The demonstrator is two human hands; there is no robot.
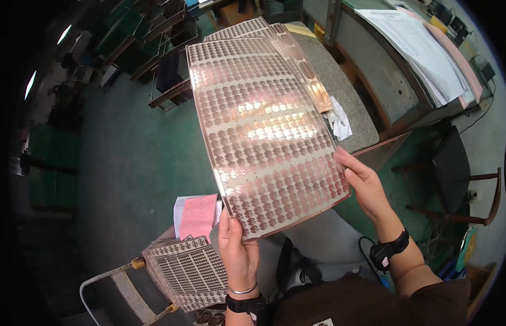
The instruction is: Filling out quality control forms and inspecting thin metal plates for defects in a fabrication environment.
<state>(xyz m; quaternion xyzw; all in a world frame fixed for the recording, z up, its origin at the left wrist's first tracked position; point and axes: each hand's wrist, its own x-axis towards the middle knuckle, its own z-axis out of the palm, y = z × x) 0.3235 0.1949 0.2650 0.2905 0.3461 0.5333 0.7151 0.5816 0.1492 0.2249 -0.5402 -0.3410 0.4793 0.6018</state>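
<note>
I hold a large copper-toned circuit board panel (261,163), covered in rows of small round patterns, tilted in front of me. My left hand (238,252) grips its near left corner, thumb on the upper face. At the right edge, my right hand (367,187) closes on the panel near its near right corner. The panel's far end overlaps other copper panels (302,62) lying on a speckled grey worktop (348,92); whether it touches them I cannot tell. Beside my left hand, a stack of similar panels (190,271) has pink and white papers (198,214) at its far end.
A metal-framed trolley (128,293) stands by the stack at lower left. Crumpled white paper (341,120) lies on the worktop. Paper sheets (413,54) cover a desk at upper right, with a dark chair (448,174) below. Racks (171,73) stand on the green floor (133,152).
</note>
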